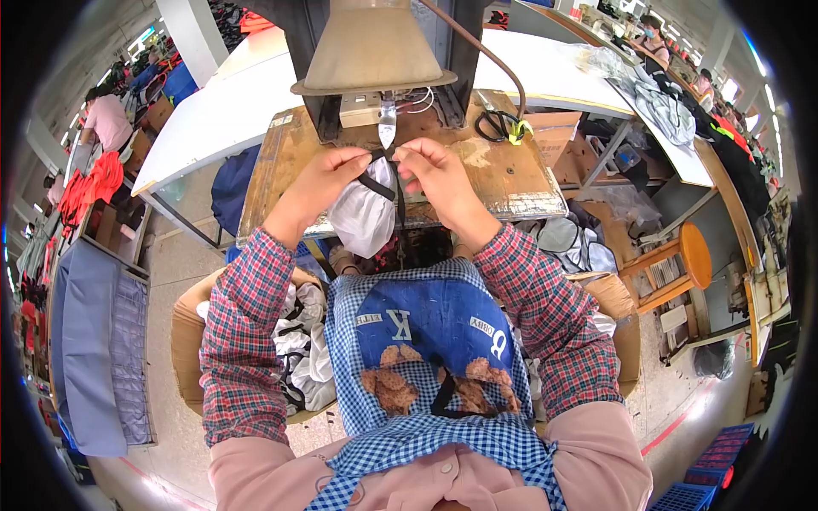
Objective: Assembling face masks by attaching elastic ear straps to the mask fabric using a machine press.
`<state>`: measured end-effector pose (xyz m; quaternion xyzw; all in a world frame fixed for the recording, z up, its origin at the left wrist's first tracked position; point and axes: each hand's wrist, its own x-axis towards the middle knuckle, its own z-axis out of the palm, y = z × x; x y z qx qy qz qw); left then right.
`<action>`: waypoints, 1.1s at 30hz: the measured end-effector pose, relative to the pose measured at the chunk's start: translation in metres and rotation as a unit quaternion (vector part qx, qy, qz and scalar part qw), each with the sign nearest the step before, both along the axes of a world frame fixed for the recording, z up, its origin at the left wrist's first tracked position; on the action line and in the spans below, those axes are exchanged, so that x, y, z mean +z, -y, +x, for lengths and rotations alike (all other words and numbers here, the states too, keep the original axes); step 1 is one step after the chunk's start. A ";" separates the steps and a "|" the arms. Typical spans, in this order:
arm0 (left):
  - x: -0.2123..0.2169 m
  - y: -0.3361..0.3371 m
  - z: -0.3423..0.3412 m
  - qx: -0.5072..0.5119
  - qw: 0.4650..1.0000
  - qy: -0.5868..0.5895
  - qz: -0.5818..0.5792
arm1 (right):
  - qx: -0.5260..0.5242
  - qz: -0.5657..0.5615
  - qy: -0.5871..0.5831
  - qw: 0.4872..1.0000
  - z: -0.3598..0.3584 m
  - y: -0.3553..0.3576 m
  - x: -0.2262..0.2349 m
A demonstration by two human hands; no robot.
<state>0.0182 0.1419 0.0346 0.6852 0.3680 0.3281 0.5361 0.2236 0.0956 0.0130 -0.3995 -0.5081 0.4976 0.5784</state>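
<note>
A white-grey fabric piece [365, 220] hangs over the near edge of the worn wooden table [511, 183], held up at its top between both hands, directly under the pointed metal tip [387, 132] of the machine [372, 51] that stands at the back of the table. A black strap [375, 186] runs across the top of the fabric from one hand to the other, and a thin black strip drops from it down the fabric's right side. The left hand [328, 176] is closed in a pinch on the strap and the fabric's upper left corner. The right hand [430, 170] is likewise closed, its fingertips pinching the strap's other end just right of the metal tip. The 2 hands sit close together, nearly touching above the fabric. Both forearms wear red plaid sleeves, and a blue checked apron [430, 341] covers the lap below. On the table to the right lies a pair of black-handled scissors [496, 124] with a yellow-green tag beside them. Left of the lap, a cardboard box [189, 328] holds more white and black pieces [302, 341]. A round wooden stool [686, 260] stands well to the right on the floor.
</note>
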 end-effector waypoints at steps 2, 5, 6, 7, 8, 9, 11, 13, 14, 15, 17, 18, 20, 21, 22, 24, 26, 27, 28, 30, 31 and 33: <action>0.002 -0.002 0.001 -0.010 1.000 0.004 0.005 | -0.001 -0.001 -0.005 1.000 0.000 -0.003 0.001; 0.001 -0.007 0.002 -0.015 1.000 0.012 0.016 | -0.004 0.004 -0.014 1.000 0.000 -0.006 0.003; 0.000 -0.008 0.002 -0.009 1.000 0.017 0.022 | -0.011 0.007 -0.021 1.000 0.000 -0.007 0.004; 0.000 -0.009 0.000 -0.009 1.000 0.017 0.022 | -0.018 0.009 -0.029 0.999 0.000 -0.007 0.004; 0.000 -0.009 -0.002 0.000 1.000 0.023 0.015 | -0.018 0.008 -0.028 0.999 0.001 -0.005 0.005; 0.000 -0.009 -0.003 0.008 1.000 0.028 0.009 | -0.018 0.000 -0.040 0.999 0.003 -0.003 0.005; -0.004 -0.003 -0.007 0.009 0.999 0.030 -0.004 | -0.020 -0.010 -0.051 0.998 0.004 0.003 0.000; -0.006 0.015 -0.003 0.008 0.999 0.030 -0.022 | -0.007 0.035 0.009 0.999 0.003 0.019 -0.011; -0.008 0.029 0.002 -0.010 0.997 0.060 -0.040 | 0.035 0.044 0.011 0.998 0.002 0.032 -0.016; -0.006 0.044 0.008 -0.031 0.994 0.092 -0.060 | 0.070 0.023 0.005 0.997 0.002 0.050 -0.013; -0.003 0.069 0.020 -0.060 0.997 0.044 -0.004 | 0.153 -0.035 -0.028 0.987 0.005 0.082 -0.008; -0.001 0.081 0.028 -0.092 0.994 -0.002 0.062 | 0.165 -0.059 -0.028 0.984 0.013 0.091 -0.014; 0.000 0.097 0.037 -0.132 0.991 0.006 0.022 | 0.141 -0.072 -0.018 0.987 0.035 0.108 -0.022; 0.000 0.103 0.042 -0.122 0.989 -0.027 0.075 | 0.095 -0.074 0.026 0.992 0.050 0.122 -0.013; 0.004 0.112 0.043 -0.111 0.984 -0.060 0.130 | 0.052 -0.069 0.017 0.996 0.067 0.135 -0.006; 0.003 0.121 0.038 -0.104 0.980 -0.066 0.156 | -0.057 -0.106 -0.024 0.992 0.114 0.155 -0.014; -0.016 0.118 0.034 -0.109 0.984 -0.085 0.116 | -0.217 -0.115 -0.098 0.964 0.167 0.182 -0.033; -0.026 0.115 0.030 -0.117 0.983 -0.084 0.110 | -0.197 -0.103 -0.101 0.970 0.195 0.196 -0.044; -0.037 0.112 0.026 -0.121 0.986 -0.102 0.055 | -0.239 -0.109 -0.105 0.959 0.224 0.208 -0.069; -0.060 0.108 0.019 -0.128 0.984 -0.121 -0.002 | -0.338 -0.180 0.016 0.923 0.266 0.228 -0.125; -0.070 0.108 0.015 -0.116 0.985 -0.129 -0.006 | -0.315 -0.274 0.107 0.902 0.285 0.243 -0.154; -0.078 0.112 0.011 -0.082 0.986 -0.142 -0.040 | -0.270 -0.397 0.185 0.858 0.295 0.258 -0.204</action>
